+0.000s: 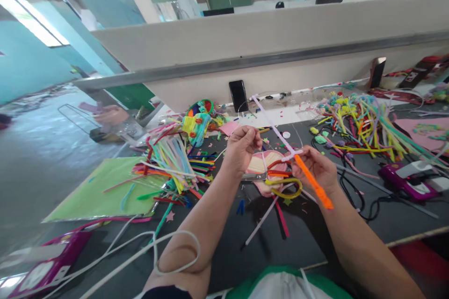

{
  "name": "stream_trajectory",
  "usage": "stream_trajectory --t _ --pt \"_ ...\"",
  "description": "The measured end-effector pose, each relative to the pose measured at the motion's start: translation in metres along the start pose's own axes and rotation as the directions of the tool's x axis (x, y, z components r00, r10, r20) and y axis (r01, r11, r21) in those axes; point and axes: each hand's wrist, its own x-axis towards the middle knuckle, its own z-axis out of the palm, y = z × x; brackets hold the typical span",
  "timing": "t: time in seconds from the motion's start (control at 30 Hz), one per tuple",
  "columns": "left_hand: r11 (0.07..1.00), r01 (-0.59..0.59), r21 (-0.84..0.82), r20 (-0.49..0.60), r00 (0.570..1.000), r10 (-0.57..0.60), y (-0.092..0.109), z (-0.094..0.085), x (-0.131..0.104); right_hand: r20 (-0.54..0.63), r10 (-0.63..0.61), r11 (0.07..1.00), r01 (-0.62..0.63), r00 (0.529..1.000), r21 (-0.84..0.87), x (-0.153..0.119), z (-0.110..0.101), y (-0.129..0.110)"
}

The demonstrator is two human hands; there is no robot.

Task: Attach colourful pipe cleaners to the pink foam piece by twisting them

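Note:
My right hand (317, 168) pinches a lavender pipe cleaner (271, 124) where a short lavender piece crosses it. An orange pipe cleaner section (314, 182) continues from that crossing down toward me. To the left, my left hand (245, 147) is raised with thumb and fingers pressed together; what it pinches, if anything, I cannot make out. Below the hands, scissors (289, 188) with yellow and red handles lie over a pink and cream fuzzy shape (257, 163). Loose pipe cleaner pieces (259, 224) lie on the dark table nearer me.
Pipe cleaner bundles lie left (175, 159) and right (365, 121). A phone (238, 96) leans against the partition (196, 81). Purple devices sit at right (407, 180) and lower left (49, 261). A white cable (175, 233) passes over my left forearm. A green sheet (94, 187) lies left.

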Motion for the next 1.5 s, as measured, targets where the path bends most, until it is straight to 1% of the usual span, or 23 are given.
stream_trajectory --t 0.07,0.1,0.13,0.17,0.23,0.3,0.37,0.4,0.5,0.53,0.63,0.7,0.83,0.97,1.07,1.13,1.3,1.5 --pt "0.997 -0.007 -0.080 -0.003 1.000 0.007 -0.006 0.013 -0.007 -0.010 -0.030 0.998 0.030 1.000 0.061 0.000 0.004 0.006" --pt "0.995 -0.010 -0.097 -0.001 1.000 0.010 -0.010 0.018 -0.011 -0.010 -0.048 0.995 0.048 0.999 0.090 0.000 0.006 0.011" --pt "0.995 -0.009 -0.103 -0.001 1.000 0.009 -0.015 0.023 -0.014 -0.028 -0.080 0.988 0.083 0.996 0.128 0.002 0.009 0.016" --pt "0.995 0.002 -0.096 0.003 1.000 -0.002 -0.020 0.026 -0.017 -0.055 -0.084 0.984 0.092 0.995 0.155 0.004 0.012 0.020" --pt "0.996 0.030 -0.082 0.002 1.000 -0.030 -0.030 0.029 -0.020 -0.132 -0.077 0.973 0.103 0.988 0.206 0.008 0.016 0.025" --pt "0.994 0.065 -0.083 -0.011 0.998 -0.066 -0.037 0.029 -0.020 -0.191 -0.043 0.960 0.093 0.981 0.264 0.012 0.017 0.026" --pt "0.992 0.087 -0.089 -0.037 0.995 -0.090 -0.042 0.026 -0.017 -0.224 0.015 0.950 0.056 0.974 0.307 0.014 0.015 0.025" --pt "0.992 0.091 -0.089 -0.052 0.994 -0.096 -0.044 0.024 -0.016 -0.220 0.055 0.947 0.019 0.974 0.320 0.014 0.014 0.026" --pt "0.993 0.092 -0.072 -0.082 0.992 -0.098 -0.048 0.019 -0.012 -0.162 0.180 0.936 -0.118 0.970 0.333 0.014 0.011 0.031" --pt "0.994 0.094 -0.064 -0.083 0.992 -0.099 -0.049 0.018 -0.012 -0.155 0.208 0.930 -0.147 0.966 0.337 0.014 0.011 0.032" --pt "0.994 0.107 -0.035 -0.051 0.993 -0.108 -0.051 0.019 -0.015 -0.203 0.234 0.926 -0.155 0.951 0.343 0.013 0.010 0.033" --pt "0.992 0.126 -0.009 -0.020 0.992 -0.126 -0.054 0.022 -0.018 -0.243 0.198 0.939 -0.112 0.950 0.327 0.014 0.009 0.031" --pt "0.989 0.141 0.040 0.033 0.989 -0.142 -0.060 0.024 -0.023 -0.318 0.027 0.954 0.071 0.948 0.291 0.017 0.006 0.029" --pt "0.989 0.138 0.049 0.031 0.990 -0.140 -0.065 0.023 -0.023 -0.315 -0.045 0.957 0.131 0.948 0.258 0.022 0.001 0.029" --pt "0.989 0.145 0.012 0.008 0.989 -0.145 -0.063 0.025 -0.022 -0.307 -0.171 0.949 0.240 0.936 0.202 0.023 -0.004 0.022" --pt "0.990 0.142 -0.016 -0.010 0.990 -0.142 -0.060 0.027 -0.022 -0.294 -0.230 0.941 0.290 0.928 0.177 0.022 -0.006 0.016" --pt "0.991 0.117 -0.059 -0.038 0.992 -0.119 -0.055 0.030 -0.023 -0.217 -0.263 0.936 0.304 0.940 0.180 0.017 -0.002 0.005" --pt "0.993 0.094 -0.075 -0.029 0.995 -0.096 -0.056 0.027 -0.022 -0.155 -0.312 0.929 0.336 0.937 0.159 0.015 -0.001 0.002"
